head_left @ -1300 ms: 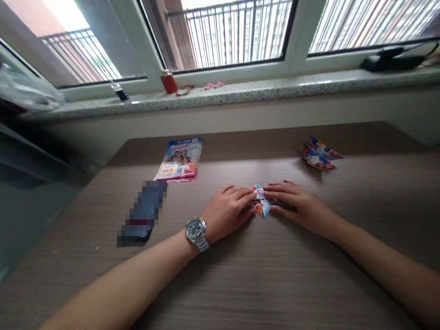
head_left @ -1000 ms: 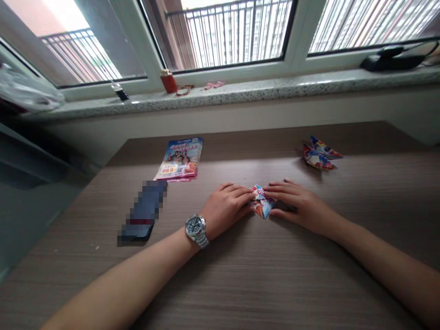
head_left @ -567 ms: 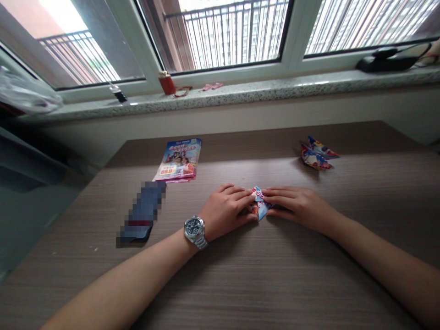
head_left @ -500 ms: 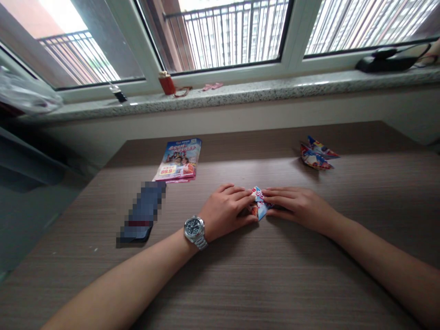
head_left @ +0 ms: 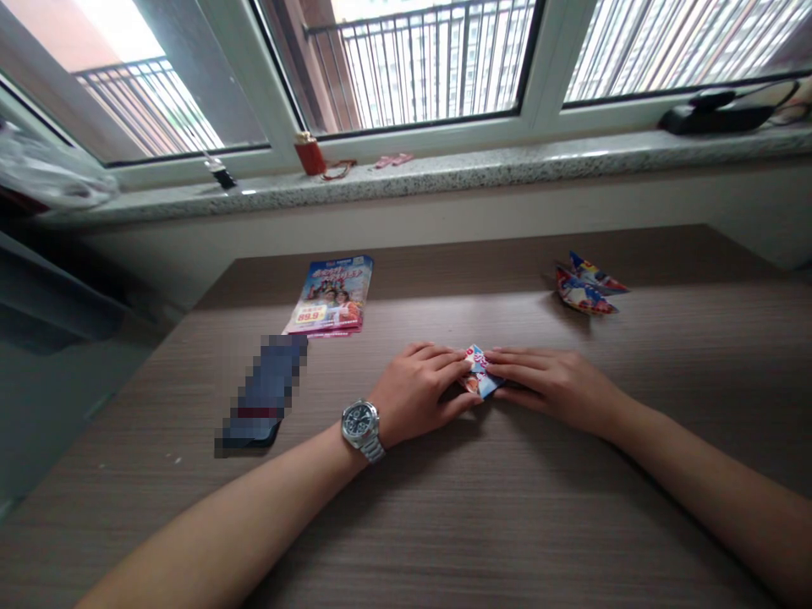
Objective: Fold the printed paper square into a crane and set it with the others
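A small folded printed paper (head_left: 482, 383), blue, white and red, lies on the table between my hands. My left hand (head_left: 419, 391), with a metal watch (head_left: 360, 420) on its wrist, grips the paper's left side; its thumb is at the lower edge. On the opposite side, my right hand (head_left: 562, 382) holds the paper, fingers on top and thumb near the lower right edge. The fingers cover both sides of the paper, so only its middle shows.
A folded paper figure (head_left: 584, 288) stands at the back right of the brown table (head_left: 406, 524). A stack of flyers (head_left: 333, 292) and a blurred-out dark phone-like object (head_left: 263, 393) lie to the left. A red lighter-like object (head_left: 309, 156) is on the windowsill (head_left: 482, 173).
My left thumb has shifted slightly right along the paper's lower edge, and the paper's lower tip looks shorter and flatter. Both hands remain on it.
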`<act>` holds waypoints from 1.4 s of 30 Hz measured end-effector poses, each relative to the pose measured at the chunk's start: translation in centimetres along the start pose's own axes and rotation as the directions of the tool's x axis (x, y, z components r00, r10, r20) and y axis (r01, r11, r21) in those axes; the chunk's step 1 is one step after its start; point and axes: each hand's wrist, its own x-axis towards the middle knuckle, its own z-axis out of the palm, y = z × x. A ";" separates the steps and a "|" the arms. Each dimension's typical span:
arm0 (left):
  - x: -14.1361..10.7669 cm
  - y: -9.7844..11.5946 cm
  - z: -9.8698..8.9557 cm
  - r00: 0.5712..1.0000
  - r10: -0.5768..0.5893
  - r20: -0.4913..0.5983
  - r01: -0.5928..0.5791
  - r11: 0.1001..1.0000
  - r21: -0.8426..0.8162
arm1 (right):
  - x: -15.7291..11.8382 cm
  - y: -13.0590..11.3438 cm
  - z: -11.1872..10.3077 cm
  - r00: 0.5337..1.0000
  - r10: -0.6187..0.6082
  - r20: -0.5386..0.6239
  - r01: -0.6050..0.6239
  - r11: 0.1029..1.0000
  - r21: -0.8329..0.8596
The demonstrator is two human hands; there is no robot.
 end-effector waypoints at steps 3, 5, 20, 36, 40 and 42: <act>0.0 0.1 -0.1 1.000 -0.007 0.006 0.007 1.000 -0.003 | -0.1 0.0 0.1 1.000 0.000 -0.006 0.000 1.000 -0.005; -0.1 0.1 -0.2 1.000 -0.002 0.012 0.002 1.000 0.001 | -0.1 0.0 0.1 1.000 0.005 -0.010 -0.005 1.000 0.000; -0.1 -0.4 -0.5 0.993 0.013 -0.117 -0.016 0.999 -0.030 | 0.2 -1.5 -0.5 0.974 0.183 -0.134 -0.137 0.945 0.298; 0.1 0.0 -0.4 0.966 -0.072 -0.246 0.069 0.997 -0.022 | 0.5 -2.2 0.0 0.814 0.579 -0.035 -0.517 0.751 0.410; 0.0 0.7 -0.6 0.996 0.043 -0.077 -0.036 0.996 0.083 | 0.5 -1.6 0.2 0.847 0.524 -0.083 -0.483 0.826 0.289; -0.1 1.1 -0.6 0.995 0.100 0.005 -0.100 0.991 0.086 | 0.5 -1.5 0.3 0.856 0.507 -0.104 -0.473 0.848 0.240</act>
